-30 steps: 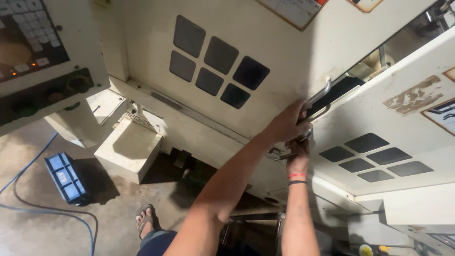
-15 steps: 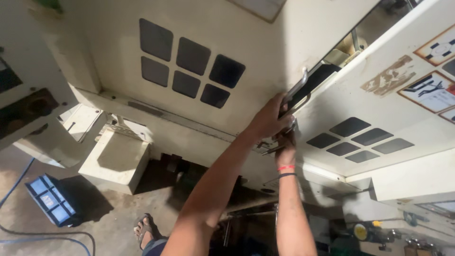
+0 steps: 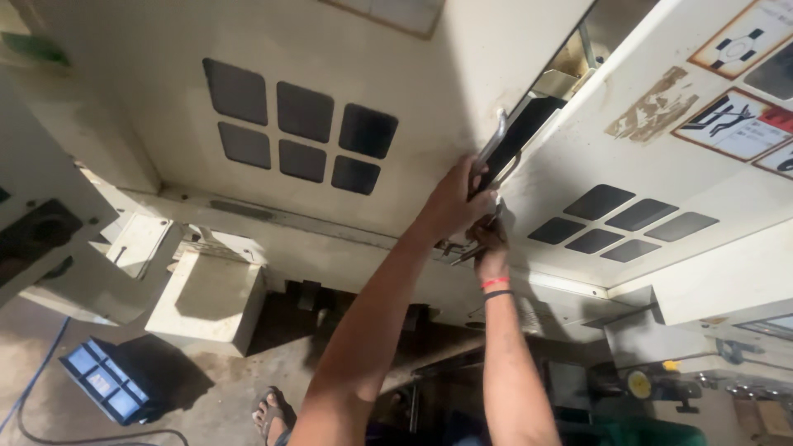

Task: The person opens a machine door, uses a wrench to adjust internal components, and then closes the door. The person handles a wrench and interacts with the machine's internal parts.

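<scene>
Head view, looking down and forward along both bare forearms at a cream-coloured machine enclosure. Left hand (image 3: 453, 201) is raised to the seam between two sliding doors and is clenched around the metal bar handle (image 3: 494, 142) on the left door (image 3: 330, 66); fingers wrap the lower part of the bar, the upper part stands free above the fist. Right hand (image 3: 487, 239) sits just below and slightly right of the left, touching it or nearly so, at the edge of the right door (image 3: 595, 140). It is partly hidden behind the left hand; it appears curled on a second handle (image 3: 469, 254) of which only a thin metal strip shows, but whether the grasp is closed I cannot tell. Right wrist carries a red band (image 3: 494, 283) and a dark band just below it. Between the doors a dark gap (image 3: 529, 124) is open, widening toward the top, with machine interior visible through it. Each door has a block of dark square window panes (image 3: 297, 132); the right door also bears warning stickers (image 3: 735, 116) and a patch of torn label residue. Lower left: a blue crate (image 3: 103, 388) on the stained concrete floor (image 3: 223, 396), a blue cable running beside it. A sandalled foot (image 3: 271, 410) shows near the bottom centre.
</scene>
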